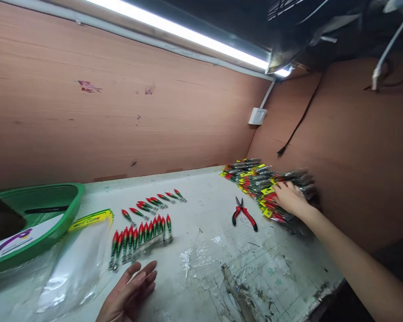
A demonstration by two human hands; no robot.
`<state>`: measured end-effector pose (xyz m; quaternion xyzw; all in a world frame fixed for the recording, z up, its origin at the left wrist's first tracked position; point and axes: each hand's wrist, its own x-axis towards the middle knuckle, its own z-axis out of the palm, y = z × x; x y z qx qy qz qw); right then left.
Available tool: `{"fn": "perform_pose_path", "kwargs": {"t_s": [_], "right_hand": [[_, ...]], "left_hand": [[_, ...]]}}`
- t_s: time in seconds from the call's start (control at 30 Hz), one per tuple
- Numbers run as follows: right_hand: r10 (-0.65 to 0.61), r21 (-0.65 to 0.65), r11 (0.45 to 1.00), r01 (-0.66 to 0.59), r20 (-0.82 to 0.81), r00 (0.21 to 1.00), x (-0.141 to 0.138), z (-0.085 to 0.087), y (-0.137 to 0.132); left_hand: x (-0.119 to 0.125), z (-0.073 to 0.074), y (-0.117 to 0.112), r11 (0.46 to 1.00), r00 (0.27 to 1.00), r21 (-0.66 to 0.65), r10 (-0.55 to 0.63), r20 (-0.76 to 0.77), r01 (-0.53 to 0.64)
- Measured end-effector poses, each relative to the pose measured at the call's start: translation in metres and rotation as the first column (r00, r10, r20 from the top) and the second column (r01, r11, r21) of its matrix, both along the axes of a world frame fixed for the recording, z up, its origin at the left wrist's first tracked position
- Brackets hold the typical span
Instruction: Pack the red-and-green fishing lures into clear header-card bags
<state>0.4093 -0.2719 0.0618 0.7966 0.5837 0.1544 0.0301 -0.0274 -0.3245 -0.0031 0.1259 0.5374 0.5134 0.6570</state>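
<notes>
"Lures lay where, from your end?"

"Loose, red and green, in two rows on the table, around twelve o'clock from my left hand."

"And that hand's fingers?"

"Loosely curled and fairly wide, near the front row."

"The right?"

"I had my right hand over the bagged lures, at two o'clock from the pliers. I couldn't tell whether its fingers gripped any."

"What else?"

"Clear sleeves at ten o'clock from my left hand, a green basket beside them."
</notes>
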Motion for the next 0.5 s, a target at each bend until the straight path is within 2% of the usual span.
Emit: {"fn": "perform_pose_path", "kwargs": {"t_s": [0.1,0.13,0.17,0.2,0.23,0.27,0.33,0.37,0.4,0.43,0.5], "right_hand": [[0.138,0.063,0.989,-0.132,-0.111,0.984,-0.064,-0.015,-0.015],[0.221,0.050,0.975,-0.216,-0.183,0.958,-0.093,-0.024,-0.024],[0.340,0.025,0.937,-0.349,-0.298,0.892,-0.124,-0.033,-0.034],[0.440,0.060,0.862,-0.504,-0.582,0.684,-0.155,-0.043,-0.046],[0.425,0.114,0.803,-0.585,-0.797,0.429,-0.186,-0.052,-0.057],[0.359,0.168,0.791,-0.588,-0.906,0.224,-0.214,-0.060,-0.066],[0.244,0.232,0.836,-0.498,-0.969,-0.041,-0.255,-0.071,-0.077],[0.210,0.243,0.854,-0.461,-0.970,-0.122,-0.268,-0.074,-0.077],[0.188,0.247,0.860,-0.445,-0.967,-0.174,-0.276,-0.075,-0.074],[0.181,0.250,0.850,-0.464,-0.965,-0.188,-0.279,-0.076,-0.069],[0.206,0.241,0.796,-0.555,-0.970,-0.126,-0.277,-0.075,-0.053]], "left_hand": [[0.007,0.001,-0.005,0.998,0.997,0.059,0.026,0.067,-0.030],[0.009,-0.001,-0.007,0.997,0.995,0.070,0.034,0.096,-0.041],[0.010,-0.004,-0.009,0.995,0.991,0.081,0.040,0.125,-0.051],[0.012,-0.007,-0.010,0.994,0.988,0.096,0.043,0.151,-0.058],[0.012,-0.010,-0.012,0.991,0.984,0.116,0.038,0.172,-0.058],[0.012,-0.012,-0.014,0.988,0.982,0.144,0.020,0.187,-0.047],[0.010,-0.015,-0.016,0.980,0.978,0.201,-0.043,0.206,0.001],[0.007,-0.014,-0.016,0.975,0.973,0.221,-0.072,0.218,0.022],[0.003,-0.013,-0.014,0.972,0.970,0.231,-0.086,0.229,0.032],[-0.001,-0.011,-0.011,0.972,0.969,0.232,-0.083,0.232,0.028],[-0.013,-0.005,-0.002,0.974,0.978,0.222,-0.013,0.209,-0.034]]}}
